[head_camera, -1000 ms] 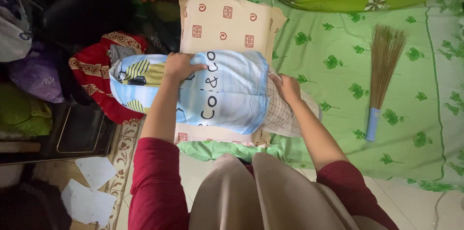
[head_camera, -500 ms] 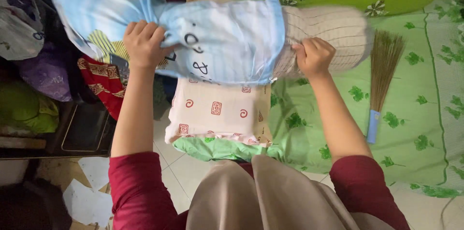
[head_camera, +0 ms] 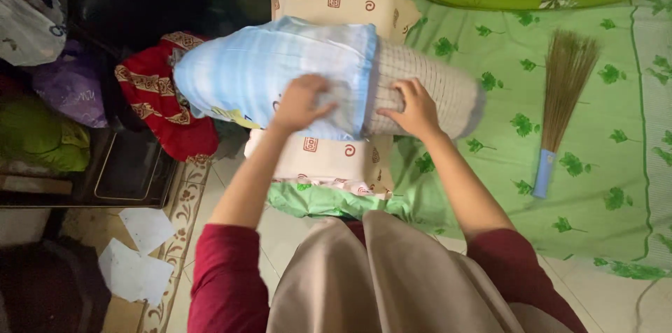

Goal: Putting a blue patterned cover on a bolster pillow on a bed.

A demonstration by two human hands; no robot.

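The pillowcase [head_camera: 280,67] is light blue with faint stripes; the bolster [head_camera: 427,84] beside it shows a beige grid. Under the bolster, a cream pillow [head_camera: 336,4] carries red squares and spirals. The sheet [head_camera: 490,158] is green with leaf prints.

At the far left of your view a white plastic bag [head_camera: 28,14] with dark markings hangs, bulging and creased. Just below and near it sits a purple plastic bag [head_camera: 70,88], crumpled, with pale marks on its side. Below that, at the left edge, lies a green bundle that may be another bag; you cannot tell. No labels, signs or screens show clearly.
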